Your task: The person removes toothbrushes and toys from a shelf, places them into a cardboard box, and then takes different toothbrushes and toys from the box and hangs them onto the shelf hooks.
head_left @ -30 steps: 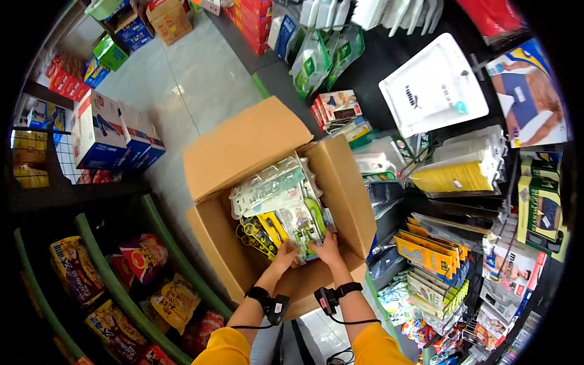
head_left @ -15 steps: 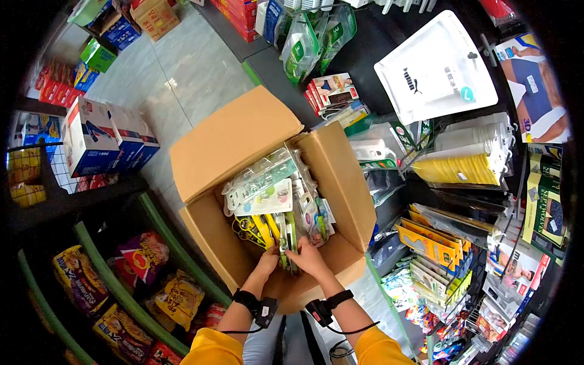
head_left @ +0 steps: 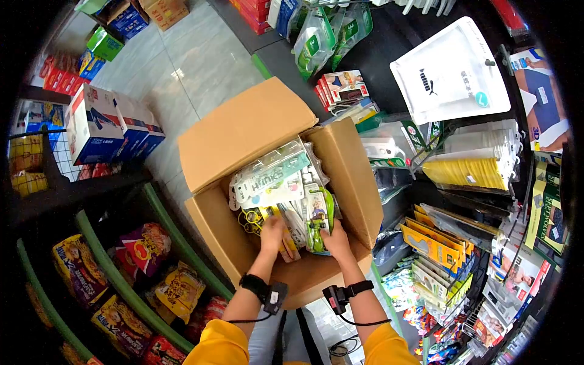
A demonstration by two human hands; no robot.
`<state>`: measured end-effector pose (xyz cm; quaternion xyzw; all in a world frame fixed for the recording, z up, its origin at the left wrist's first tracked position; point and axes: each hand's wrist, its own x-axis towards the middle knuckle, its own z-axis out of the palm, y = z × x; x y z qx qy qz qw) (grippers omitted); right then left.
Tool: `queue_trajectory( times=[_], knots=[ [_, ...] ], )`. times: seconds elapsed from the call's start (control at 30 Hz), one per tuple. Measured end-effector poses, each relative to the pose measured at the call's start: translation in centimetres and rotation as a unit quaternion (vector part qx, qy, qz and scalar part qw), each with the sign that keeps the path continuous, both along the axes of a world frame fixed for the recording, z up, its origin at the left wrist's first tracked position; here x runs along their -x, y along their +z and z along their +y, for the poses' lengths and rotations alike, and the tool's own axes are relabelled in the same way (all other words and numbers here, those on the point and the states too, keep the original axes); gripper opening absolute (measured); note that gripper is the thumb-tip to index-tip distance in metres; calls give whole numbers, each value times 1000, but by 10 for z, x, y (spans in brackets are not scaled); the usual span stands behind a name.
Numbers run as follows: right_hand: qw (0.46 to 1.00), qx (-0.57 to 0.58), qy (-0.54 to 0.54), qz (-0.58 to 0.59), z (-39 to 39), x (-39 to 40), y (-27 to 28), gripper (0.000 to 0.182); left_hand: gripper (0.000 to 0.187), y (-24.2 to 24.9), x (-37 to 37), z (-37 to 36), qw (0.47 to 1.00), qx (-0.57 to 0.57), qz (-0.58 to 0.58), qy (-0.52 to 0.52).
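- Left hand (head_left: 272, 236): fingers curled against a yellow pack (head_left: 286, 241); cannot tell whether it grips.
- Right hand (head_left: 336, 241): nearly closed, thumb and fingers pinching the green pack (head_left: 318, 214) by its lower edge.
- Cardboard box (head_left: 358, 185): flap up, holding both packs, clear packages (head_left: 267, 181) and scissors (head_left: 250, 221).

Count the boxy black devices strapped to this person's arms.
2. One boxy black device is strapped on below the left hand; a second boxy black device is strapped on below the right hand. The sleeves could hide more.
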<state>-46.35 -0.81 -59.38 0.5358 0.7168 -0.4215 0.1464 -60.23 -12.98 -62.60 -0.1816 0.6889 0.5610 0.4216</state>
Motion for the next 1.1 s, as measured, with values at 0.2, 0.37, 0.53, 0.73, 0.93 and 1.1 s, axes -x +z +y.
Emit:
queue_trajectory(
  times=[0.2,0.37,0.53,0.73,0.93,1.1],
  knots=[
    [991,-107,49,68,-5,19,12,62,36,-18,58,10,994,-54,-95,0],
    [971,-192,79,116,-9,30,27,49,23,-18,37,-3,973,86,-201,-68],
    [994,-11,7,110,-24,36,32,26,75,-68,-38,-31,926,350,-92,-111],
    [982,109,148,40,-51,17,-12,24,84,-57,-58,-46,980,119,-162,6],
    [984,154,84,38,-53,18,-20,32,55,-90,-79,-49,989,110,-7,-94],
    [972,96,212,-16,-56,38,1,47,73,-25,-38,-37,937,-56,-316,139]
  ],
)
